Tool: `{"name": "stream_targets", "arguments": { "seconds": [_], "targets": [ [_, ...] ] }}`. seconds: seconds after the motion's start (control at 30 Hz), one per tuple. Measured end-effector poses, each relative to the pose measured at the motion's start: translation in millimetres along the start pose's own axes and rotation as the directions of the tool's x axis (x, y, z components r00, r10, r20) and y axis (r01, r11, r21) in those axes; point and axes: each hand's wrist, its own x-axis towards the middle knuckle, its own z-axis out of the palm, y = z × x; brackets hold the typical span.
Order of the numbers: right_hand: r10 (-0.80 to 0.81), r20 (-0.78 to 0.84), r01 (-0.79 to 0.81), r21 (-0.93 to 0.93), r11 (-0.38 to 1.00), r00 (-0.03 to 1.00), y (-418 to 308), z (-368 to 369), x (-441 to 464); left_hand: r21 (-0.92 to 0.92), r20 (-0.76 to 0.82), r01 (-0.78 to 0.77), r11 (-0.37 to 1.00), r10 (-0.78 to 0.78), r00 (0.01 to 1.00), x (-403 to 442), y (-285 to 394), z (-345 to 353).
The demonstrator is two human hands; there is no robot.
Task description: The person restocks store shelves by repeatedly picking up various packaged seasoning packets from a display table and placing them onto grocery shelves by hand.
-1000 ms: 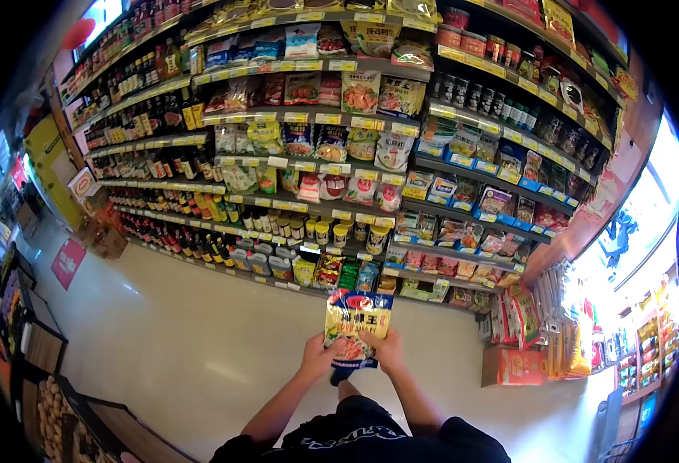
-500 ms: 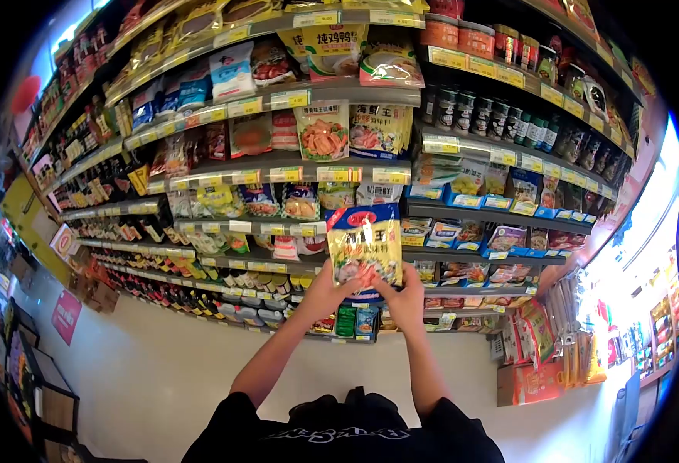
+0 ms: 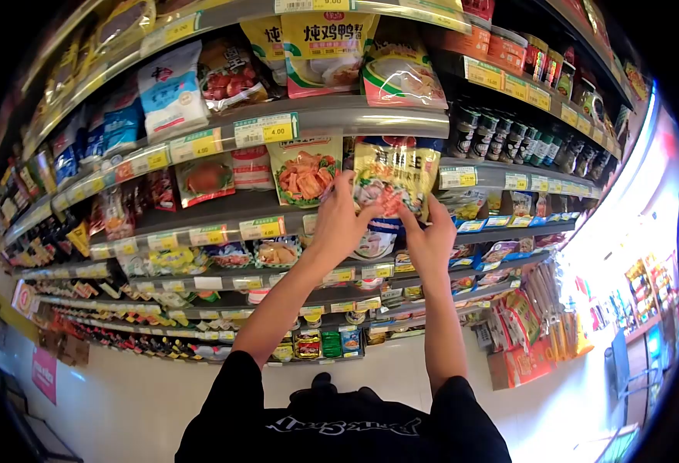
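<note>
A yellow and blue seasoning packet (image 3: pixel 392 171) is upright at the front of a middle shelf, under the shelf edge above. My left hand (image 3: pixel 342 220) pinches its lower left side, thumb on the front. At its lower right side my right hand (image 3: pixel 430 235) grips it, thumb also on the front. Directly left of it stands a packet with a picture of shrimp (image 3: pixel 306 171). Whether the yellow and blue packet rests on the shelf is hidden by my hands.
Shelf edges with price tags (image 3: pixel 266 130) run above and below the packet. Spice jars (image 3: pixel 487 137) stand on the right-hand shelves. Large bags (image 3: pixel 328 54) fill the shelf above. Hanging bags and a red box (image 3: pixel 526 364) are at the lower right.
Both hands have moved up and forward with the yellow and blue packet, from low over the floor to the middle shelf. The shelves now appear much closer.
</note>
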Motion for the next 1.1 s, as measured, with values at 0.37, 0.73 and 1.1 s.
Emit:
{"name": "stream_targets", "arguments": {
  "seconds": [0.37, 0.73, 1.1],
  "targets": [
    [-0.122, -0.142, 0.084, -0.248, 0.965, 0.982, -6.6, 84.7, 44.1, 0.306, -0.244, -0.263, 0.915, 0.342, 0.907, 46.7, -59.2, 0.3],
    [-0.109, -0.146, 0.053, -0.342, 0.938, 0.983, 8.7, 97.1, 41.5, 0.319, -0.187, -0.286, 0.903, 0.356, 0.915, 49.4, -71.3, 2.6],
    [-0.190, -0.080, 0.146, -0.379, 0.914, 0.979, 18.7, 88.6, 45.5, 0.323, -0.084, -0.304, 0.896, 0.347, 0.934, 59.0, -59.4, 8.7]
  ]
}}
